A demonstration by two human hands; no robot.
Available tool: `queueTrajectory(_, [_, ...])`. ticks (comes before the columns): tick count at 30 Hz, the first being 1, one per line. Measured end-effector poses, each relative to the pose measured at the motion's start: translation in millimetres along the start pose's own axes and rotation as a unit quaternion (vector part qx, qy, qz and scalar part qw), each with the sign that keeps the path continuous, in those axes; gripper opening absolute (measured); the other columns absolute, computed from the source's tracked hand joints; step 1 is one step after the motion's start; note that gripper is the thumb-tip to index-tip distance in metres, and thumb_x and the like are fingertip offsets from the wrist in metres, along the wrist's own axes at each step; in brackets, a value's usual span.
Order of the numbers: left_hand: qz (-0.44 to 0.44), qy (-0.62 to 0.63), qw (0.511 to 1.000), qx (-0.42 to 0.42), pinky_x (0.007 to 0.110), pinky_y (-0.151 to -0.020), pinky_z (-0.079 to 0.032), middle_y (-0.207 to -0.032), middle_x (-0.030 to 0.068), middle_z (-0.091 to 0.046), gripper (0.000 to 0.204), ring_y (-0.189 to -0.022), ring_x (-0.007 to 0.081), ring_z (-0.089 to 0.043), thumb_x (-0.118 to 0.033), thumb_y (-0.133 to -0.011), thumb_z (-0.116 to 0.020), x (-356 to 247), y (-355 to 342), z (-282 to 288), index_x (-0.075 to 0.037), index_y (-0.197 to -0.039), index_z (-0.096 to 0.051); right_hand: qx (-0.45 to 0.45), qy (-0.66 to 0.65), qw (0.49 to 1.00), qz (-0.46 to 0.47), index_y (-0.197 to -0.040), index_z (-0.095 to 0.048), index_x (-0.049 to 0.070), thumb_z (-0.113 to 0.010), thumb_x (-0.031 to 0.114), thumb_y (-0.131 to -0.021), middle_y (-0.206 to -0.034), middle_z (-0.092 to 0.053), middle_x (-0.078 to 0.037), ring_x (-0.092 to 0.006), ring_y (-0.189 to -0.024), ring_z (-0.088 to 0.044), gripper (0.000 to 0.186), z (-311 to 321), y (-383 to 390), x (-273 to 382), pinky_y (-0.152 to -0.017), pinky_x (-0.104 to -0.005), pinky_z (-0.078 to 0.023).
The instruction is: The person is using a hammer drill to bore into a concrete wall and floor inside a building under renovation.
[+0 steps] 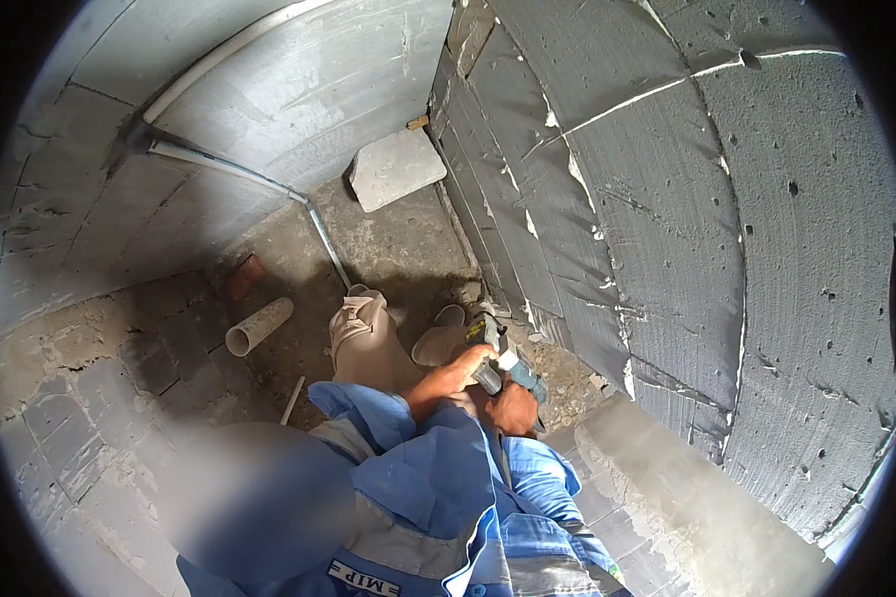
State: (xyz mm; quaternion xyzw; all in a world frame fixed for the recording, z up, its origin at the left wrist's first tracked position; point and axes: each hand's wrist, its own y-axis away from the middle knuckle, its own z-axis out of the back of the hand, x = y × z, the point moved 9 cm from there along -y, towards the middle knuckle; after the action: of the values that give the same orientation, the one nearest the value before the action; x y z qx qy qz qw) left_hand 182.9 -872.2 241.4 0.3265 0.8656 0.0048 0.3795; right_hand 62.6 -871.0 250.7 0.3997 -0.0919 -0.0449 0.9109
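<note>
My left hand [465, 366] is closed on the front part of a grey and teal power tool [499, 350], which points toward the bottom of the grey block wall on my right. My right hand [513, 406] grips the tool farther back. Just left of the tool is a pale oval object [438, 342], partly hidden. A beige fabric-like shape [363, 338] stands beside it; I cannot tell whether it is clothing or a bag.
A block wall [647, 209] rises close on my right. A pale slab [396, 164] lies in the far corner. A thin pipe [324, 234] runs from the left wall to the floor, near a short plastic pipe [259, 326], a red brick [244, 277] and a white rod [293, 398].
</note>
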Motion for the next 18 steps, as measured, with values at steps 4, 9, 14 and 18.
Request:
queueTrajectory(4, [-0.089, -0.22, 0.971, -0.016, 0.033, -0.102, -0.038, -0.13, 0.0076, -0.041, 0.044, -0.126, 0.0176, -0.041, -0.005, -0.09, -0.047, -6, -17, 16, -0.009, -0.134, -0.039, 0.004, 0.024, 1.0, -0.005, -0.123, -0.053, 0.001, -0.072, 0.024, -0.068, -0.092, -0.068, -0.025, -0.0403, -0.087, -0.066, 0.062, 4, -20, 3, -0.078, -0.0479, -0.053])
queueTrajectory(9, [-0.185, -0.318, 0.929, -0.039, 0.03, -0.105, -0.035, -0.123, 0.0093, -0.047, 0.068, -0.123, 0.02, -0.044, -0.005, -0.068, -0.075, -8, -37, 38, -0.003, -0.128, -0.044, -0.014, 0.022, 1.0, -0.004, -0.125, -0.055, 0.007, -0.071, 0.025, -0.068, -0.094, -0.068, -0.023, -0.0388, -0.089, -0.067, 0.062, 9, -36, 7, -0.08, -0.0464, -0.053])
queueTrajectory(14, [-0.182, -0.378, 0.906, -0.059, 0.029, -0.105, -0.035, -0.12, 0.0096, -0.049, 0.068, -0.121, 0.0205, -0.045, -0.002, -0.065, -0.076, -19, -51, 48, -0.003, -0.125, -0.045, 0.001, 0.024, 1.0, -0.012, -0.123, -0.057, 0.007, -0.07, 0.025, -0.07, -0.096, -0.068, -0.023, -0.0393, -0.091, -0.066, 0.057, 19, -55, 14, -0.081, -0.0464, -0.052])
queueTrajectory(18, [-0.173, -0.333, 0.925, -0.055, 0.031, -0.104, -0.035, -0.121, 0.0068, -0.047, 0.055, -0.123, 0.0188, -0.043, -0.008, -0.077, -0.07, -39, -52, 50, -0.007, -0.125, -0.045, 0.001, 0.029, 1.0, -0.009, -0.127, -0.056, 0.013, -0.069, 0.026, -0.071, -0.098, -0.068, -0.022, -0.0393, -0.092, -0.065, 0.058, 25, -65, 19, -0.082, -0.0462, -0.052])
